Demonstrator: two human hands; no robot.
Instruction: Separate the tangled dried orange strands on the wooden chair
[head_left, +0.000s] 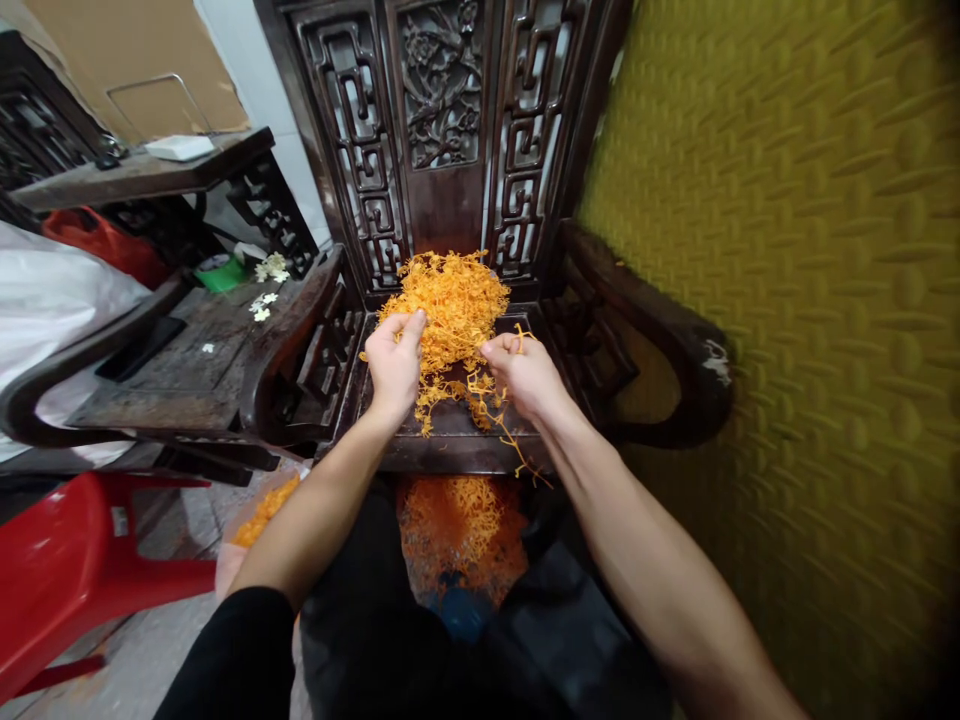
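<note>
Heap of thin orange stringy strands (450, 300) lies on seat of dark carved wooden chair (442, 120), piled toward the backrest. Left hand (395, 360) at heap's left edge, thumb & fingers (414, 322) pinched together on a few strands. Right hand (525, 372) at heap's right-front edge, fingers closed on a small tuft; loose strands trail off the seat's front edge below it. More orange strands in a bag (461, 530) below the seat, btwn the person's knees. Left of chair: low dark wooden side table (195, 360) w/ small white flowers on it, red plastic stool (67, 570) nearer. Yellow embossed wall (787, 300) on right.
</note>
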